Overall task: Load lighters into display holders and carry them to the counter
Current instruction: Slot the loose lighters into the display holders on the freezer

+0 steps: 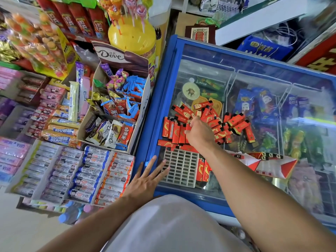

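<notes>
A loose pile of red lighters (229, 124) lies on the glass lid of a blue chest freezer (163, 84). A short row of red lighters (171, 130) lies side by side at the pile's left. My right hand (199, 132) reaches into the pile with fingers curled down over lighters; its grip is hidden. Below it sits a white grid display holder (181, 168), with two red lighters (203, 170) standing in its right side. My left hand (149, 176) is flat with straight fingers, its fingertips touching the holder's left edge.
An open red-and-white carton (272, 167) with several lighters lies right of the holder. Left of the freezer stand a Dove chocolate box (116, 113), a yellow lollipop tub (131, 36) and trays of candy rolls (91, 175). Frozen goods show under the glass.
</notes>
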`<control>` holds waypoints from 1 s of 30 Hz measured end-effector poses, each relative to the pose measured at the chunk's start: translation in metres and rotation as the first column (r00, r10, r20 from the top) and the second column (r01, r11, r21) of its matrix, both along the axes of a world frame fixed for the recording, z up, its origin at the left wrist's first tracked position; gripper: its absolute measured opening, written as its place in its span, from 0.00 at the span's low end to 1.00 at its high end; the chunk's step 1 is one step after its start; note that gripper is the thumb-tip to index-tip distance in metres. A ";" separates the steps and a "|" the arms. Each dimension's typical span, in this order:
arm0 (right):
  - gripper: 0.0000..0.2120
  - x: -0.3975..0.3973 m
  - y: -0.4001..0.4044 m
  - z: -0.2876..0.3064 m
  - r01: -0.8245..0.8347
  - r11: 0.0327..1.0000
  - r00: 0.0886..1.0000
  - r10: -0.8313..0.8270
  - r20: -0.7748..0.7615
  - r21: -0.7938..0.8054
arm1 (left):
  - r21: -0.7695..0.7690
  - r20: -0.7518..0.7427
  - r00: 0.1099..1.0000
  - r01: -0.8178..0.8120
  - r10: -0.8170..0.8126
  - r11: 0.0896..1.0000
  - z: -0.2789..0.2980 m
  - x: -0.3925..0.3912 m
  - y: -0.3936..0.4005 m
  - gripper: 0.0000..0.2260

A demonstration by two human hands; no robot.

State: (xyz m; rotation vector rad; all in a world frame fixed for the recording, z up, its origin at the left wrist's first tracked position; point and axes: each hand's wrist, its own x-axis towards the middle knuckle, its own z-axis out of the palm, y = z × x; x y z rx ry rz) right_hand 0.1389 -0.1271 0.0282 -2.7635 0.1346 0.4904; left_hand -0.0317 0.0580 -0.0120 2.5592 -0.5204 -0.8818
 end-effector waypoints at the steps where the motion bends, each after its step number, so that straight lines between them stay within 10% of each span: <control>1: 0.20 0.002 -0.001 -0.001 0.023 1.000 1.000 -0.023 -0.020 0.001 | 0.005 0.009 1.000 0.008 -0.008 1.000 -0.003 -0.001 0.000 0.43; 16: 0.16 -0.079 -0.108 0.062 -0.010 0.912 0.963 -0.101 0.249 0.410 | 0.031 0.243 0.970 -0.023 0.015 0.999 -0.033 -0.015 0.001 0.37; 30: 0.09 -0.118 -0.279 0.058 0.208 0.965 0.954 -0.237 0.184 0.161 | -0.242 0.511 0.856 0.060 0.074 0.968 0.003 0.028 -0.065 0.25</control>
